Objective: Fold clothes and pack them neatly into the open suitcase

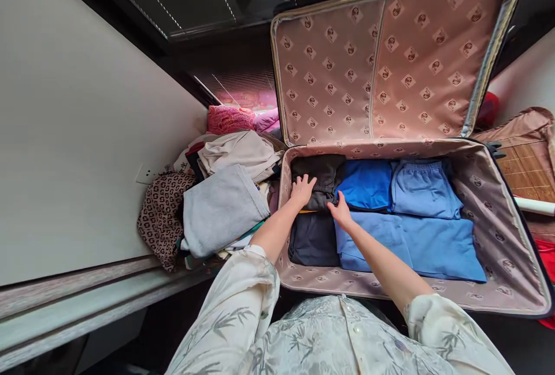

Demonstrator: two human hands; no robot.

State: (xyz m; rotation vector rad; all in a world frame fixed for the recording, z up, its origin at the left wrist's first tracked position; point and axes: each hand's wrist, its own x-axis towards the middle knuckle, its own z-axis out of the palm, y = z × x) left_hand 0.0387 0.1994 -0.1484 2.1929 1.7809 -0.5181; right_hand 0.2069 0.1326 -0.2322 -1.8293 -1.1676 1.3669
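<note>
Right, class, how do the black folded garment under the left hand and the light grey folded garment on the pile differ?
Colour: the black garment is dark, while the light grey garment is pale.
Place: the black garment lies inside the suitcase; the light grey garment is outside, on the clothes pile.
Contact: the left hand rests on the black garment; neither hand touches the light grey garment.
Both are folded.

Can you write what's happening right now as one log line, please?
left hand: on dark folded garment | right hand: at its near edge | suitcase: open, lid up | blue folded clothes: inside suitcase
</note>
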